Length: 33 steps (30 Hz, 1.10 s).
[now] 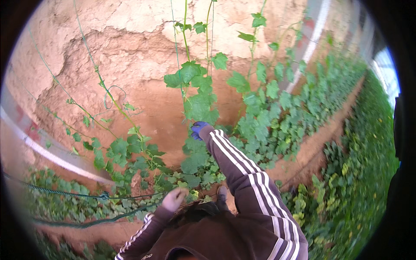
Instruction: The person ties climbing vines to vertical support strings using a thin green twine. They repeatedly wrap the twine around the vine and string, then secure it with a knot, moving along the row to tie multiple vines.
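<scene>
My right hand [198, 130], in a blue glove, reaches out to a climbing vine [201, 104] with broad lobed leaves, just below its thick leaf cluster; whether its fingers hold the stem is hidden. A thin green string [178, 57] runs up beside this vine. My left hand [175, 198] is bare and held low near my body, fingers curled, slightly blurred; nothing can be made out in it. Left of the vine, another vine stem [113, 99] slants up along its own string, with a loose loop of green twine [105, 100] beside it.
A cracked earthen wall [130, 61] rises in front. Curved grey structures with white edges [61, 159] stand at both sides. Dark green ropes [87, 224] cross at lower left. Dense leafy vines [279, 130] fill the right, beside a soil ledge [302, 156]. My shoe [222, 195] stands below.
</scene>
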Motion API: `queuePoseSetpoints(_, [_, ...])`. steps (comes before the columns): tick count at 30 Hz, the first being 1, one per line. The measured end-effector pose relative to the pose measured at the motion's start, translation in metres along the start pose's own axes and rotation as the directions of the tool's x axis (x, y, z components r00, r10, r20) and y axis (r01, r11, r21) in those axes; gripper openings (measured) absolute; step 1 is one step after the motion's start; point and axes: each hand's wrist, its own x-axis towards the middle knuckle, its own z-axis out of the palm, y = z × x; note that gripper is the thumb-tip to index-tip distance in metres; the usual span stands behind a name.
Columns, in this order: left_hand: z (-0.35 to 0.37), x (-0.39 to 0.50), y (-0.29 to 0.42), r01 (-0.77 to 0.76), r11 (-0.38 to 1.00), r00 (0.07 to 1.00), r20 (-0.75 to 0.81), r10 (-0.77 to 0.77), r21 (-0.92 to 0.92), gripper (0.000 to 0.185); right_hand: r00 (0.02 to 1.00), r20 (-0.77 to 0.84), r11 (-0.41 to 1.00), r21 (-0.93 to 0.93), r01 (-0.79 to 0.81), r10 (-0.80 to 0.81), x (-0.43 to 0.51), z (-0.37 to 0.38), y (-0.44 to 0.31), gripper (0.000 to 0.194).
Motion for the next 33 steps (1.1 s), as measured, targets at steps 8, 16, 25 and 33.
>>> queuePoseSetpoints(8, [-0.022,0.178,0.06,-0.179,0.984,0.809,-0.568,0.151,0.008,0.037,0.961,0.273,0.983,0.184,-0.001,-0.05,0.04,0.035,-0.004,0.022])
queuePoseSetpoints(16, [-0.055,0.215,0.037,0.066,0.883,0.754,-0.556,-0.349,-0.464,0.027,0.827,0.526,0.976,0.187,0.116,-0.199,-0.012,0.047,0.002,0.02])
queuePoseSetpoints(25, [-0.008,0.198,0.019,0.072,0.835,0.942,-0.239,-0.237,-0.545,0.01,0.969,0.232,0.996,0.022,0.086,-0.089,-0.065,-0.043,0.039,0.02])
queuePoseSetpoints(33, [0.023,0.206,0.002,-0.002,0.569,0.97,-0.141,-0.2,-0.823,0.017,0.894,0.003,0.886,0.132,0.444,-0.448,-0.121,-0.085,-0.089,0.028])
